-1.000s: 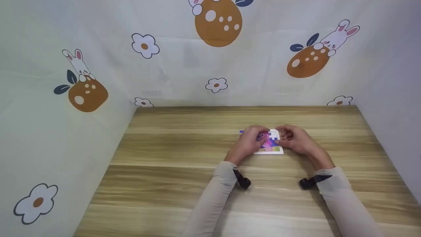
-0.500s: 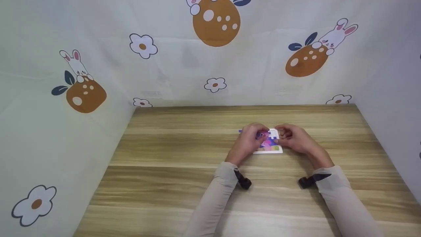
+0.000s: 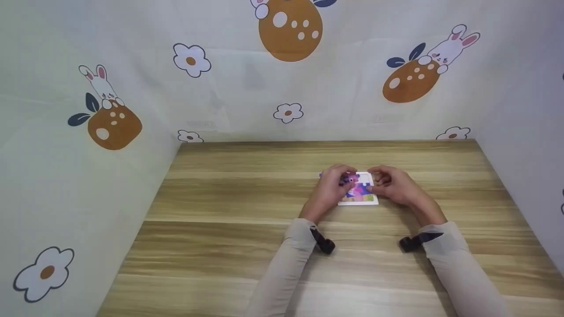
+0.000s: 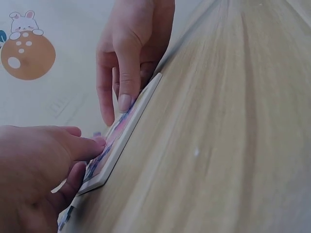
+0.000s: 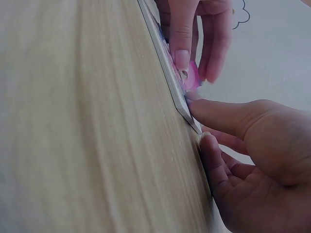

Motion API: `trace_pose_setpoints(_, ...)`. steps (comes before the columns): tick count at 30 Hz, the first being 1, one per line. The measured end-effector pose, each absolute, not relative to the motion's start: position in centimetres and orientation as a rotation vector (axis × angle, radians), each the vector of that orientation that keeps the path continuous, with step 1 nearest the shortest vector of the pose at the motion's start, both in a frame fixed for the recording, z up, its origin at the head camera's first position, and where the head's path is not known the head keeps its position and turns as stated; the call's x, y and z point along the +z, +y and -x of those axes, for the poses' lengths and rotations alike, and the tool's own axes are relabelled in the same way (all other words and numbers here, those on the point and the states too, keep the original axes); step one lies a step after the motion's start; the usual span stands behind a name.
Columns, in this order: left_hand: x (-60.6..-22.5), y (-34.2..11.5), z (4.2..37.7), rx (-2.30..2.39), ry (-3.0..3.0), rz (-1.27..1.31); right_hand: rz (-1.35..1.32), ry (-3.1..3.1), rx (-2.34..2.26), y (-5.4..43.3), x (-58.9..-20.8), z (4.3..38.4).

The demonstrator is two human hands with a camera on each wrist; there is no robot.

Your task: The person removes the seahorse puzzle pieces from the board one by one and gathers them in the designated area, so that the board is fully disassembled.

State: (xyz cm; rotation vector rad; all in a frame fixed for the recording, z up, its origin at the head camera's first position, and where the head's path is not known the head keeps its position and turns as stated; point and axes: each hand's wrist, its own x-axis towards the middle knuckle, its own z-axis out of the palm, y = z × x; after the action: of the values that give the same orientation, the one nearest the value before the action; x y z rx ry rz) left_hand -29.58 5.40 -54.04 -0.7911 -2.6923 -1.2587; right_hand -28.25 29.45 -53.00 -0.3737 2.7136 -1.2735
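Observation:
A small jigsaw puzzle in a white frame [image 3: 359,203] lies on the table, showing a pink and purple picture with a white gap at its upper right. My left hand [image 3: 329,187] pinches a pink puzzle piece [image 5: 193,77] with a printed eye, between thumb and fingers, over the upper part of the puzzle. In the right wrist view this piece stands tilted up from the frame. My right hand [image 3: 396,186] grips the frame's right side, its thumb on top at the border and its fingers curled at the outer edge. The left palm hides the puzzle's left side.
Another blue piece [image 3: 321,175] pokes out behind the left hand on the wood-grain table [image 3: 220,237]. Pale cloth walls [image 3: 238,88] with rabbits and flowers enclose the back and sides. Each wrist wears a black camera mount [image 3: 325,244].
My left hand has shifted slightly left with the pink piece, and more of the white gap shows. My right hand keeps its hold on the frame.

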Motion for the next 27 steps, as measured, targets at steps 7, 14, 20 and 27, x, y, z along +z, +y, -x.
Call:
trace_pose_setpoints(7, -54.2, 5.3, 29.7, -1.252, -2.710, 0.751, 0.366, 2.716, -1.248, 29.5, -52.9, 28.2)
trace_pose_setpoints(14, -54.3, 5.1, 29.8, -1.254, -2.655, 0.784, 0.384, 2.716, -1.264, 29.5, -52.9, 28.1)
trace_pose_setpoints(20, -53.9, 4.0, 29.6, -1.362, -2.561, 0.785, 0.372, 2.713, -1.269, 29.4, -52.8, 28.0)
trace_pose_setpoints(27, -53.5, 2.2, 29.3, -1.450, -2.469, 0.803, 0.344, 2.716, -1.249, 29.5, -53.0, 28.2)
